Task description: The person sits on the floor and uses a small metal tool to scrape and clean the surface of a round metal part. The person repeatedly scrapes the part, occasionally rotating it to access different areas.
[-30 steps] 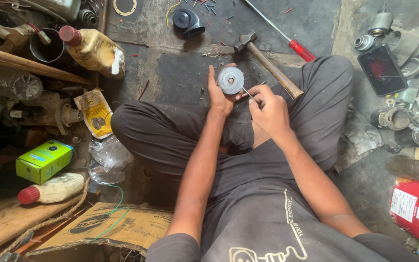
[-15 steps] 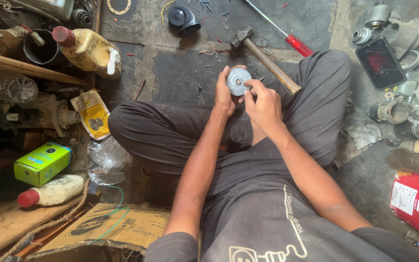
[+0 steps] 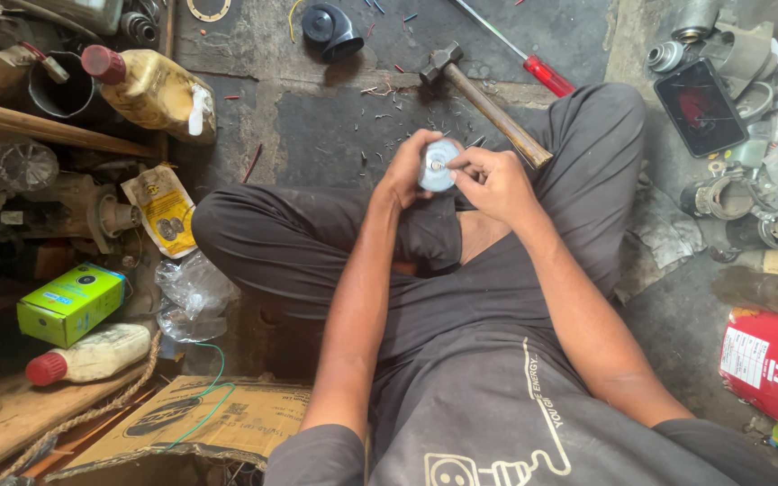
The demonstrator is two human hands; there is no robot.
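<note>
A small round metal disc [image 3: 437,165] is held up over the lap, between both hands. The left hand [image 3: 404,169] is wrapped around its far edge, fingers [image 3: 425,140] curled behind it, apparently so its face is turned toward the eyes. The right hand [image 3: 490,183] is closed at the disc's centre, thumb and forefinger pinched on something small at the hub; what is pinched cannot be told. Both hands are thus clenched, neither released. Just beyond the fingers, on the floor [image 3: 317,126], a hammer [image 3: 483,101] is laid with its handle pointing back toward the right hand, probably kept within easy reach. Further out past the hammer a red-handled screwdriver [image 3: 520,49] is seen, and a black round part [image 3: 332,29] lies further out beyond the left hand, with metal scraps strewn between. Well left of the fingers a yellow bottle [image 3: 155,90] with a red cap is lying on its side; nearer the body on that side, a green box [image 3: 69,303] and a white bottle [image 3: 92,354]. Well right of the fingers, a dark screen [image 3: 700,106] and grey metal housings [image 3: 749,207] are heaped.
</note>
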